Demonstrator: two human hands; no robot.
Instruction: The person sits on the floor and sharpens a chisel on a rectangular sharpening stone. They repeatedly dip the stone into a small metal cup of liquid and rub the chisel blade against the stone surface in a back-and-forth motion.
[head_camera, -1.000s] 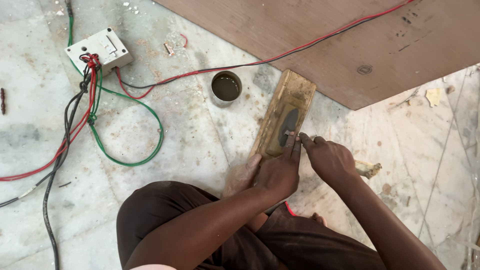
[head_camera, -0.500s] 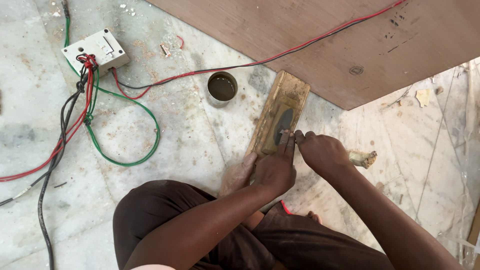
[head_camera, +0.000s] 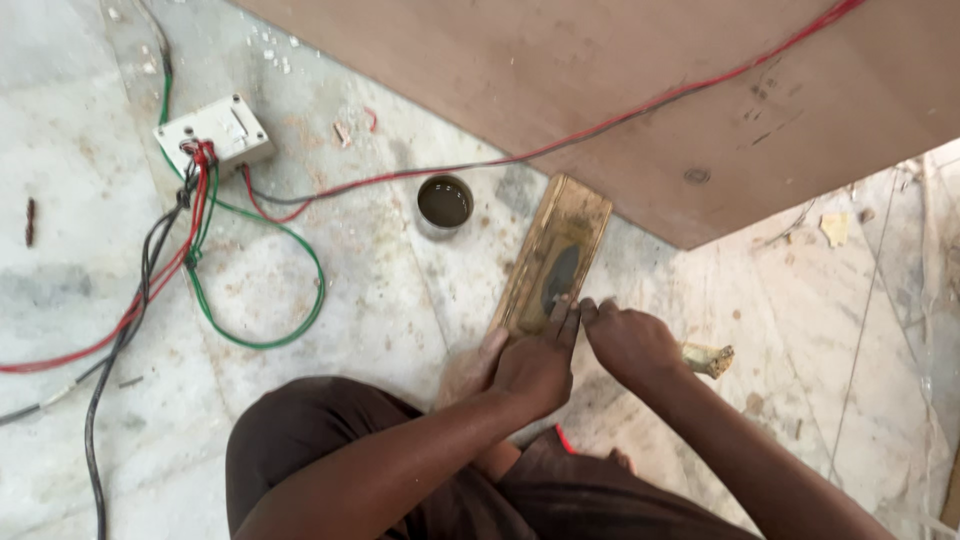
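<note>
Looks like an indoor site under fit-out or carpentry work, not a finished room. Marble floor (head_camera: 330, 290) dusty, littered with wood chips. Big plywood sheet (head_camera: 640, 90) lying flat on it. Loose red, green and black wires (head_camera: 200, 250) run to a white switch box (head_camera: 212, 132) on the floor. Small tin (head_camera: 444, 205) of dark liquid nearby.

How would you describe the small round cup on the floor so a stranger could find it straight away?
Start at the big brown board lying on the marble floor. Just off its lower edge, left of the yellowish block, stands the cup. It is the only round thing there, filled with dark liquid.
</note>
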